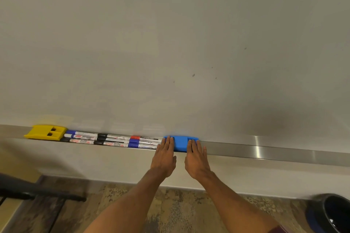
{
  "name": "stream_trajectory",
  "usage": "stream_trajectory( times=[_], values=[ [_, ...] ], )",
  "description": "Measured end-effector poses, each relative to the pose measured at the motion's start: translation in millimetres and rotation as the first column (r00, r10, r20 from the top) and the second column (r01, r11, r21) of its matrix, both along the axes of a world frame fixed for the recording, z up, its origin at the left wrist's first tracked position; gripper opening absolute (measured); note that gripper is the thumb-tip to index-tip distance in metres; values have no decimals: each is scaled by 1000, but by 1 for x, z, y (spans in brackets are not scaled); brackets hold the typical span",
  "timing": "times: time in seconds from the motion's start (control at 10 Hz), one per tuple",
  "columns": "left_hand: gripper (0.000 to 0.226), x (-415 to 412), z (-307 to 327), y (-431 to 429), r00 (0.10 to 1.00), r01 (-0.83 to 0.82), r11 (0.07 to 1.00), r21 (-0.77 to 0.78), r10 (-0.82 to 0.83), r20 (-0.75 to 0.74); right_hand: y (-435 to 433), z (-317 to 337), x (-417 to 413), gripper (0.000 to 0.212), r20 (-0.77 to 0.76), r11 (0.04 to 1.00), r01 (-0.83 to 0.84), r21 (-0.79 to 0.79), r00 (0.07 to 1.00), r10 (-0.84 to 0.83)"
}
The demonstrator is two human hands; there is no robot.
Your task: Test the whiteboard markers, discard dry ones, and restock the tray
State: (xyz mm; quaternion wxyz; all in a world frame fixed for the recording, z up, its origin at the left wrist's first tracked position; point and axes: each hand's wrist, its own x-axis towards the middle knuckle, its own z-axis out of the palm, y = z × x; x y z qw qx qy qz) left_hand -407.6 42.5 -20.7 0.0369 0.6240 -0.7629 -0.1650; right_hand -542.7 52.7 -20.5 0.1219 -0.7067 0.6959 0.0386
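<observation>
Markers point(113, 140) lie just beside left hand point(164, 157) in tray point(265, 150).

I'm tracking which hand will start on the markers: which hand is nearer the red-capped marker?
Left. The left hand rests on the blue eraser's end beside the red-capped marker; the right hand sits farther along.

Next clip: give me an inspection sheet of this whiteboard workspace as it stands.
Surface: whiteboard mostly clean, faint strokes at top left, few specks.
Job's things: markers lying capped in the metal tray, between yellow eraser and blue eraser.
Clutter: nothing seen.
Grippers: left hand and right hand flat, fingertips on the blue eraser.
Cables: nothing seen.
Surroundings: dark bin at lower right, dark furniture at lower left.
</observation>
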Motion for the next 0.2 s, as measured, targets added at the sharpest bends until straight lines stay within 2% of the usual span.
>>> stream_trajectory(
  times=[0.1,0.2],
  values=[
    [67,14,8,1,1000,-27,1000,7,27,7,4,7,5,66,11,993,76,-90,997,-75],
    [65,30,17,2,999,4,1000,-18,-4,50,5,12,17,65,56,971,69,-227,997,-57]
  ],
)
